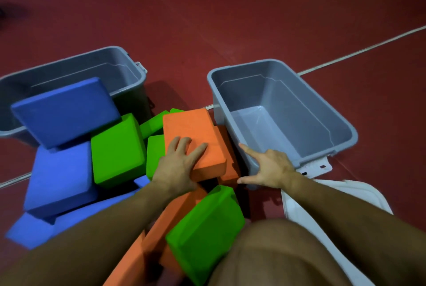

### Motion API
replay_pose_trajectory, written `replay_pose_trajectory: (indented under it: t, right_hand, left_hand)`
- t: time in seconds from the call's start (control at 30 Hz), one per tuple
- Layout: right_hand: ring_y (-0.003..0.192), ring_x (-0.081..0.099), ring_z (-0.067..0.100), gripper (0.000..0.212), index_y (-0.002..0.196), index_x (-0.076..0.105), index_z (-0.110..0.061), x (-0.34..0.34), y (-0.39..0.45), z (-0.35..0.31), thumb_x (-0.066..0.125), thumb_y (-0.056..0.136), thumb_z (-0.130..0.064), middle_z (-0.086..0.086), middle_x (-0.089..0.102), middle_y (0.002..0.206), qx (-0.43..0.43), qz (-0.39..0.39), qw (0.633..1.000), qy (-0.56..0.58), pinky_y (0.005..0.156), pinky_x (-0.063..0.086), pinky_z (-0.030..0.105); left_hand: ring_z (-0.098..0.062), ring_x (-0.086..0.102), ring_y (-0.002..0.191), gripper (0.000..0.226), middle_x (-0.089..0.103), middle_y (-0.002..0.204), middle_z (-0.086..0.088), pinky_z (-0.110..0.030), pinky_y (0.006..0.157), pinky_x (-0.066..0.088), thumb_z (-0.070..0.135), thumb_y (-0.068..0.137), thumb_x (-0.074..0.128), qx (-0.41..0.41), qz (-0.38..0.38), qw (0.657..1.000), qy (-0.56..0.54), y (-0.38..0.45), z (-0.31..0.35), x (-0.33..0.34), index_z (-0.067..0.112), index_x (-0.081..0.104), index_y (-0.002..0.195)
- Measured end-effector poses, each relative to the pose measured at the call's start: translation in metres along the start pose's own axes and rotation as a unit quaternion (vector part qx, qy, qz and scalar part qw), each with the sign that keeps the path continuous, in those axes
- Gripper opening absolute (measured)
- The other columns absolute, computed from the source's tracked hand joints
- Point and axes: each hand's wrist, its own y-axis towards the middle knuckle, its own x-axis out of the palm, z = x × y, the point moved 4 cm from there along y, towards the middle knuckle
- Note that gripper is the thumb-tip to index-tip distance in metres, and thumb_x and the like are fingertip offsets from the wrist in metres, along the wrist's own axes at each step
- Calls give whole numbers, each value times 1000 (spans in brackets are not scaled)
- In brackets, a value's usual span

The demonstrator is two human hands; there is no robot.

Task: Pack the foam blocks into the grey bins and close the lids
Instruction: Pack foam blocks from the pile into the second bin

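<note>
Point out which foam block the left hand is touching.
The orange block lying on top of the pile beside the right bin; the left hand rests on it, fingers spread. No other block is touched.

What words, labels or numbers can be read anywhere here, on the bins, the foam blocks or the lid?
None: no writing shows in this view.
Right grey bin: plain walls, no label.
Left grey bin: plain; the small white clip on its rim bears no readable mark.
Foam blocks, such as the orange block under the left hand: plain colour, no print.
White lid: no lettering visible.
</note>
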Motion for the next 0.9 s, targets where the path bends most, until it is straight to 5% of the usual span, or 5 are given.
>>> replay_pose_trajectory:
  t: [0.27,0.4,0.5,0.73,0.9]
  right_hand:
    - [83,62,27,105,150,7,-54,10,-19,-11,45,61,-95,2,49,67,7,4,1000,14,71,50,35]
    - [124,54,32,102,143,45,-35,-2,-6,-27,44,57,-90,10,55,138,9,120,992,44,99,47,45]
    - [118,57,36,90,128,62,-14,-15,5,-55,54,60,-73,14,57,133,-69,208,972,89,98,47,46]
    - [136,39,28,112,151,31,-21,14,49,-91,82,59,-59,7,35,151,0,68,978,199,111,37,37]
    - [118,57,32,108,141,37,-23,41,73,-106,86,52,-58,10,59,131,179,24,904,388,95,48,36]
  left_hand:
    - [-36,30,136,110,36,147,-8,-54,86,54,63,49,59,12,31,999,0,-28,-16,-16,41,20,148]
    - [-38,40,130,109,46,141,-10,-53,83,56,54,46,70,25,43,999,16,-40,-32,-23,36,32,147]
    - [-40,43,128,108,48,139,-11,-53,82,57,48,44,70,39,55,997,29,-46,-46,-33,33,37,146]
    - [-43,49,123,100,51,135,-14,-50,69,59,54,49,62,48,78,994,67,-63,-86,-56,28,41,144]
    - [-41,47,122,105,48,133,-12,-53,68,59,51,47,72,38,61,996,59,-72,-115,-53,31,37,144]
